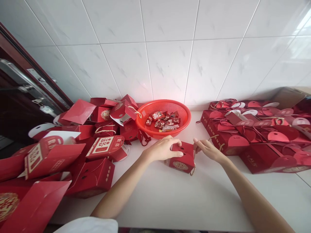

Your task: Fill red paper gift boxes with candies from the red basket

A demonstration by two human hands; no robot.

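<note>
In the middle of the white counter sits a small red gift box (182, 159) with a gold round emblem on its front side and dark holes in its top. A twisted gold cord (193, 169) hangs at its right side. My left hand (166, 148) holds the box from the left, thumb across the top and fingers at the back. At the box's right edge, my right hand (206, 149) is closed with its fingertips on the side. Whether those fingertips pinch the cord or the cardboard is hidden.
Behind the box stands a red plastic basket (163, 134) holding several wrapped sweets (167, 121). Many open red boxes (97, 174) are heaped on the left. Rows of red boxes (225, 139) stand on the right. A tiled wall (170, 71) closes the back.
</note>
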